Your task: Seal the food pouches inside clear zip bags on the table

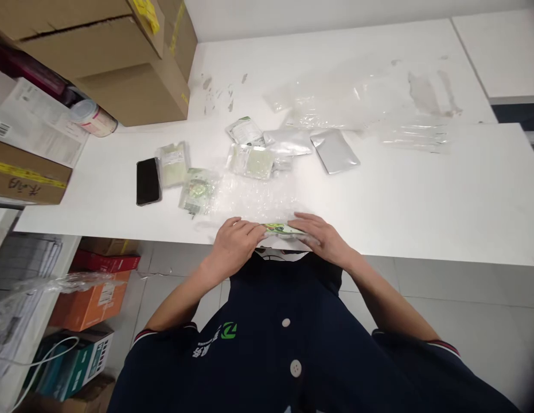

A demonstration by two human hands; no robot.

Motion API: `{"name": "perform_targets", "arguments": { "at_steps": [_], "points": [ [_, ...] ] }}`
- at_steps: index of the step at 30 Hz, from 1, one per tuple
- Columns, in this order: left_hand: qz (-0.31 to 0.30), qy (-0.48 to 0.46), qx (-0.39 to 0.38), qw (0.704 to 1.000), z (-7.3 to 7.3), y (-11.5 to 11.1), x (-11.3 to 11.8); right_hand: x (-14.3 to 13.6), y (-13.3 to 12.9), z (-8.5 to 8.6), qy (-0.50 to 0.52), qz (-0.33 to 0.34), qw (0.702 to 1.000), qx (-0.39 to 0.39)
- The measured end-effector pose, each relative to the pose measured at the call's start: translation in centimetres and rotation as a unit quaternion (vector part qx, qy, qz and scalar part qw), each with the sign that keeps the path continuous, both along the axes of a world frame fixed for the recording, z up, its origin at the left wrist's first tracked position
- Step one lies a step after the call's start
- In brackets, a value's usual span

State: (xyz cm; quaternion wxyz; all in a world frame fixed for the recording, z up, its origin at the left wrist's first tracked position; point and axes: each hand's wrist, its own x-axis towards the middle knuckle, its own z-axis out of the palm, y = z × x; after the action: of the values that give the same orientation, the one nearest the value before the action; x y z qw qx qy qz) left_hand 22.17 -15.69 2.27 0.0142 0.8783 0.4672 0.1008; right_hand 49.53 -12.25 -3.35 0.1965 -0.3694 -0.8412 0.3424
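At the table's front edge, my left hand (237, 240) and my right hand (322, 236) are closed on the two ends of a narrow green-and-white packet (279, 228). Only its middle shows between my fingers. Clear bubble wrap (260, 198) lies flat beyond the packet and seems to run under it and around it. On the wrap's far edge rests a pale green packet (252, 162), with a green-and-white pouch (245, 132) and a silver pouch (288, 141) behind. Another silver pouch (334, 151) lies to the right. Left of the wrap is a clear-sleeved green packet (198, 189).
A black phone (148, 181) lies beside another pale green packet (173, 163). Cardboard boxes (150, 86) and a lidded tub (93, 117) stand at the left. Clear plastic film (335, 103) spreads across the back of the white table (421, 206). Shelves with boxes (92, 301) sit below left.
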Motion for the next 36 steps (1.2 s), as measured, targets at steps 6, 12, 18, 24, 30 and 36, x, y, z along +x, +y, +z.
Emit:
{"name": "perform_targets", "arguments": {
  "at_steps": [6, 12, 18, 24, 30, 36],
  "points": [
    [0.085, 0.074, -0.038, 0.993, -1.2, 6.7, -0.3, -2.7, 3.8, -0.4, -0.004, -0.179, 0.977, -0.114],
    [0.106, 0.028, 0.044, 0.993, -3.5, 4.7, 0.1, -4.0, 6.9, -0.4, -0.05, -0.172, 0.964, -0.197],
    [0.047, 0.077, -0.063, 0.994, -4.9, 0.6, 0.4, -5.5, 7.4, 0.4, -0.224, -0.167, 0.951, -0.133],
    [0.081, 0.097, -0.061, 0.99, -5.3, 1.6, 1.1, -3.7, 5.9, 1.5, -0.074, -0.128, 0.987, 0.066],
    [0.001, 0.037, -0.196, 0.98, -0.5, 3.3, -1.5, 0.0, 4.5, 1.6, 0.004, 0.058, 0.988, -0.147],
    [0.068, 0.054, -0.204, 0.975, 1.4, 7.2, -3.3, -2.5, 5.8, 0.0, 0.01, -0.11, 0.977, -0.18]
  ]
}}
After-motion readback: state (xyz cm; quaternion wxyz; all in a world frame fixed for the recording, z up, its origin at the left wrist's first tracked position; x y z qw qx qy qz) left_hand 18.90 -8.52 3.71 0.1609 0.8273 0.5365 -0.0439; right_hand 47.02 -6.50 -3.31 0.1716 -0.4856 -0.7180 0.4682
